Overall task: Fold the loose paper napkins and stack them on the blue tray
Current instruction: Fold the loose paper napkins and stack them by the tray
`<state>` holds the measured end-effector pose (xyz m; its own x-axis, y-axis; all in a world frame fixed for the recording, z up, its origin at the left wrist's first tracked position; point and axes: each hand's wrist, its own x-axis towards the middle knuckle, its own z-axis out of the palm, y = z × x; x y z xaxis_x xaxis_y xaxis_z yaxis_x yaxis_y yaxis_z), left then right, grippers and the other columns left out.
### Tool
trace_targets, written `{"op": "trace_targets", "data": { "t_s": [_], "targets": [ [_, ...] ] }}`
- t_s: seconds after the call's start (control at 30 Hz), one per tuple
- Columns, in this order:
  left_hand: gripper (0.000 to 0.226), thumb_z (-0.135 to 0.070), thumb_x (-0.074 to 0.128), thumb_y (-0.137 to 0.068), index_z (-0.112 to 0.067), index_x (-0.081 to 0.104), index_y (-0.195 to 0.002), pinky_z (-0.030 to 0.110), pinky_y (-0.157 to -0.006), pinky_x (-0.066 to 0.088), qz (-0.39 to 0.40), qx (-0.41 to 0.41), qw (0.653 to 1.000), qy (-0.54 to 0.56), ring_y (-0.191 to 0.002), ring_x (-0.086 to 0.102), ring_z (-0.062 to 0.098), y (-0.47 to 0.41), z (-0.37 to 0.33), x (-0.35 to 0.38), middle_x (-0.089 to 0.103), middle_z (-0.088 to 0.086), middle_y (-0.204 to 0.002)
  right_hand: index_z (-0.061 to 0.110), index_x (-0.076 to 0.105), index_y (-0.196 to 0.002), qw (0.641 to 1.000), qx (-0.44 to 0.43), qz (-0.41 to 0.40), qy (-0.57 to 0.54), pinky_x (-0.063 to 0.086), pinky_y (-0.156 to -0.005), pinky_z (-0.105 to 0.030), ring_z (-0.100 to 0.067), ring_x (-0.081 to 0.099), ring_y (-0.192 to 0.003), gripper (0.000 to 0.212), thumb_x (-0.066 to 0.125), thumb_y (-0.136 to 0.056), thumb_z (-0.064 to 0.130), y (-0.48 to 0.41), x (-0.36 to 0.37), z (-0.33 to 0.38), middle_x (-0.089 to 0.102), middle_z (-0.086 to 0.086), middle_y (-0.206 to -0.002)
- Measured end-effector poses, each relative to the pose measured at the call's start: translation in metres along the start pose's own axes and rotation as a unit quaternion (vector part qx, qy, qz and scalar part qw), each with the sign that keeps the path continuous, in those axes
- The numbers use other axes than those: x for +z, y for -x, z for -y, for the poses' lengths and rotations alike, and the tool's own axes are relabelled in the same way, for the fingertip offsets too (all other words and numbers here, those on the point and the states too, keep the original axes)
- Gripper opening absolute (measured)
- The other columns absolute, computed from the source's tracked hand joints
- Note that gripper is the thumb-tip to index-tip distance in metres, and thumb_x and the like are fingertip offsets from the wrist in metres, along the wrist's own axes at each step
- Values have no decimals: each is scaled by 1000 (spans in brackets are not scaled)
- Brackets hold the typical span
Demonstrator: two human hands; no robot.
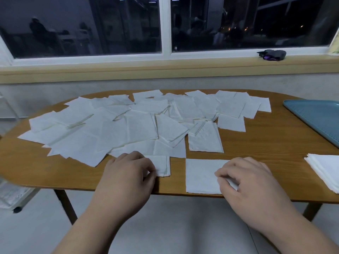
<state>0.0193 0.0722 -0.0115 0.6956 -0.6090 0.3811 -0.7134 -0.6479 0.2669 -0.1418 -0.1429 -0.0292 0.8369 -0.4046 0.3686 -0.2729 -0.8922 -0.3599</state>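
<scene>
L hand [128, 173], lower centre, had fingers curled, pinching the edge of a small folded napkin [162, 165]. R hand [245, 180], lower right, pinched a flap of a square napkin [200, 175] lying flat at the near edge of the table [266, 142]. Loose napkins [119, 125] lay overlapping across mid-frame; blue tray [315, 118] sat at the right edge, w/ a folded stack [326, 169] on the table below it, apart.

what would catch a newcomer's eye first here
The sprawl of loose white napkins covering the left and middle of the wooden table. At the near edge the left hand pinches a small folded napkin and the right hand pinches a square napkin. Far right sits the blue tray, with a neat napkin stack on the table nearer than it.
</scene>
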Motion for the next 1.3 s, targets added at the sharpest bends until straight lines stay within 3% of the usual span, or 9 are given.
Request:
{"op": "trace_targets", "data": {
  "t_s": [0.23, 0.47, 0.63, 0.7, 0.8, 1.0, 1.13, 1.3],
  "targets": [
    [15, -45, 56, -87, -37, 68, -82, 32, -79, 40, -8, 5, 1000, 22, -86, 49, 4, 1, -12, 2, 55, -20, -85, 37, 73, -87, 1000, -5, 3, -14, 31, -90, -25, 0, 46, -95, 11, 66, -89, 29, 0, 3, 6, 59, 27, -90],
    [14, -47, 54, -87, -39, 65, -88, 29, -89, 37, 43, 153, 985, 73, -100, 51, 1, 12, -39, 12, 55, -24, -99, 38, 72, -89, 1000, -7, 5, -9, 28, -91, -24, 1, 46, -96, 11, 63, -90, 32, -2, 4, 10, 58, 28, -91],
    [18, -49, 52, -88, -39, 66, -90, 30, -89, 39, 55, 175, 979, 88, -100, 49, -1, 9, -41, 14, 57, -25, -98, 43, 67, -89, 999, 13, 11, -37, 27, -95, -21, 10, 41, -108, 12, 59, -92, 34, -7, -7, 14, 58, 30, -95],
    [21, -50, 50, -88, -39, 68, -91, 29, -91, 37, 45, 159, 981, 101, -101, 50, 0, 7, -36, 9, 58, -25, -99, 44, 65, -89, 998, 17, 13, -66, 31, -97, -23, 13, 39, -110, 12, 58, -92, 35, -15, -12, 21, 58, 31, -95],
    [29, -53, 44, -87, -39, 69, -92, 29, -92, 35, 19, 112, 988, 104, -102, 49, 0, 1, -20, -3, 58, -25, -98, 40, 67, -91, 996, 5, 46, -73, 38, -96, -26, 5, 47, -104, 12, 56, -93, 35, -38, -14, 43, 58, 28, -95],
    [29, -50, 45, -87, -38, 71, -91, 32, -91, 43, -17, -2, 994, 104, -98, 51, -1, -7, 21, -19, 60, -26, -94, 36, 69, -105, 994, -18, 104, -33, 41, -76, -19, -1, 51, -97, 19, 53, -94, 37, -101, 7, 93, 58, 22, -103],
    [17, -43, 53, -90, -38, 69, -89, 31, -91, 39, -25, -66, 993, 99, -97, 50, 0, -9, 41, -25, 60, -24, -92, 32, 69, -107, 992, -27, 126, -13, 51, -86, -28, -9, 57, -101, 22, 54, -92, 33, -134, 26, 122, 63, 15, -109],
    [20, -37, 52, -89, -36, 71, -93, 34, -93, 43, -49, -147, 982, 108, -97, 52, 3, -10, 65, -33, 61, -21, -96, 34, 64, -119, 984, -75, 160, 11, 46, -96, -33, -13, 48, -121, 29, 54, -92, 33, -158, 53, 154, 56, 11, -125]
  ]
}}
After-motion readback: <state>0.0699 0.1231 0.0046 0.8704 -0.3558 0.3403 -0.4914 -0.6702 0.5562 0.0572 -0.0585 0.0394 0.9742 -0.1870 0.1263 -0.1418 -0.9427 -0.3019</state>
